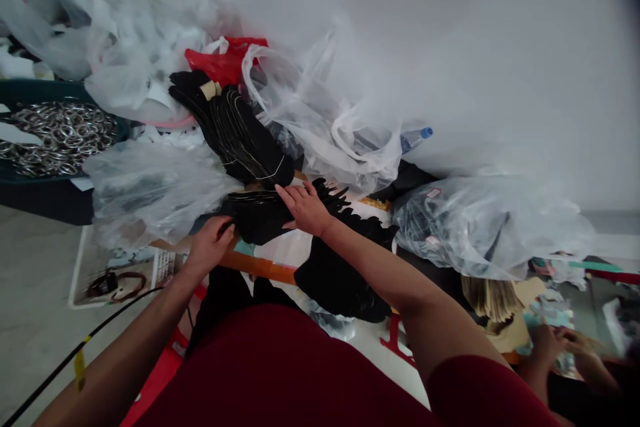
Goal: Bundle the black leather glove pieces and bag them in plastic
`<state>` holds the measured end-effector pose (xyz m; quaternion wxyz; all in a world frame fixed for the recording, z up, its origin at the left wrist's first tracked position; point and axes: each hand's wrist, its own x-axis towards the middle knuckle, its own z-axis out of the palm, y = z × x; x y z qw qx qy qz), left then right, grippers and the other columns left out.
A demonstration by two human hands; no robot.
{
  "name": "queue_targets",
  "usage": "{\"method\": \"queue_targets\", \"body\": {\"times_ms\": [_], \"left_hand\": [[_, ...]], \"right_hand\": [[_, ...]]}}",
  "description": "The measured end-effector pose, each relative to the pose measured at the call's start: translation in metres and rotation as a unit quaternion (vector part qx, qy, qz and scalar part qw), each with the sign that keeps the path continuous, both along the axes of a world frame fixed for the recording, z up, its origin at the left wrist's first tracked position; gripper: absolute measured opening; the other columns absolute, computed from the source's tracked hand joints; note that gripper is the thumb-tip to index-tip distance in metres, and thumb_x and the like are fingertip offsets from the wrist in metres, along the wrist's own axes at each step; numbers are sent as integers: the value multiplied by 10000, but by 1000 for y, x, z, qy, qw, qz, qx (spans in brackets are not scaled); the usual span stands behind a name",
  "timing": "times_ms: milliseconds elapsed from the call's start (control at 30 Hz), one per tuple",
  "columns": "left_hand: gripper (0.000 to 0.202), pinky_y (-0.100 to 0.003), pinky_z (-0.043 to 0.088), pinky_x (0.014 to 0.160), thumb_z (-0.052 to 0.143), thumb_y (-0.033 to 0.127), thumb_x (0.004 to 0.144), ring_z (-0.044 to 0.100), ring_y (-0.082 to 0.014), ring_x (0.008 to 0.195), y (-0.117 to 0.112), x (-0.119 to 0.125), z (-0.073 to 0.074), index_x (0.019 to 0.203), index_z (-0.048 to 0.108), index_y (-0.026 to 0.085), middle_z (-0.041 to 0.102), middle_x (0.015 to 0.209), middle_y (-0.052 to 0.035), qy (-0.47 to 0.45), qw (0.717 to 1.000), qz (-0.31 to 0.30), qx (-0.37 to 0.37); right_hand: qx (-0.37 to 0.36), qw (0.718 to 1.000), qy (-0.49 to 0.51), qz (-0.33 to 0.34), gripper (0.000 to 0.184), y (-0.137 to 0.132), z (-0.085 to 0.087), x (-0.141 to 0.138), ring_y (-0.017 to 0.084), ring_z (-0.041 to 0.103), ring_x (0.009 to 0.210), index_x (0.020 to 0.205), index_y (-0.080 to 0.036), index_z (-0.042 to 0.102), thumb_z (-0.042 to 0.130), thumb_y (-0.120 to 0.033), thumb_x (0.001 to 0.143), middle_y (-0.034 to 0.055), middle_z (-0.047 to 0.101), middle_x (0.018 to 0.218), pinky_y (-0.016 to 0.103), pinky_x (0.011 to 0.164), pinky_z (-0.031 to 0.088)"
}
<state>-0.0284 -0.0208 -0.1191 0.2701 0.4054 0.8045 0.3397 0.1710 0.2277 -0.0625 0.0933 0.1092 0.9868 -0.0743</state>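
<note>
My left hand (210, 247) grips the near end of a black fringed fabric piece (257, 215). My right hand (305, 208) rests flat on the same piece, its fingers over the edge and not visibly closed. A further black mass with a jagged, feathered edge (340, 287) lies below my right forearm. Behind my hands sits a stack of black pieces with pale stitched lines (240, 137), bound by a beige band (211, 90).
Clear plastic bags (325, 127) and a red bag (220, 60) are heaped against a white wall (475, 33). A dark green tub (40, 90) holds several metal rings. A water bottle (413, 140) lies among the bags. A co-worker's hands (560, 343) work at lower right.
</note>
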Motion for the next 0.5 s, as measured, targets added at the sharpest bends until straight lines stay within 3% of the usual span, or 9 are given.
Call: {"method": "queue_targets", "body": {"times_ms": [100,200,267,400,500], "left_hand": [[407,-474,599,1012,475,485,994,712,-322,1128,-7,2,-10,1136,718,190,760,1210,-171,30,999,-16,-26],[373,-490,586,1026,420,432,1024,712,-331,1109,-7,4,-11,1044,721,214,765,1114,-166,63,996,-39,-45],[383,-450,601,995,400,425,1049,728,-303,1068,-4,6,-9,1046,727,225,776,1090,-148,54,997,-52,-23],[432,-439,571,1105,392,437,1093,727,-282,1172,9,11,-5,1157,755,212,789,1207,-146,60,993,-80,69],[421,-463,587,1062,396,396,1089,724,-308,1157,22,11,-2,1159,759,195,786,1185,-163,81,993,-85,33]], "right_hand": [[-6,1000,-5,4,1254,2,-2,-2,427,449,1544,1746,-93,333,995,-516,769,251,550,1624,607,1355,207],[-10,1000,-15,8,1260,3,-2,-3,441,452,1548,1749,-117,342,1005,-508,751,253,474,1697,602,1333,261],[-11,1000,-22,9,1253,3,-1,-2,436,519,1484,1757,-130,326,994,-504,765,256,459,1711,604,1305,303],[-25,999,-17,28,1184,2,3,1,421,525,1480,1757,-142,325,957,-491,818,253,510,1675,629,1312,260],[-20,999,-17,23,1187,2,3,0,422,512,1495,1758,-143,322,956,-498,819,255,503,1681,644,1328,221]]}}
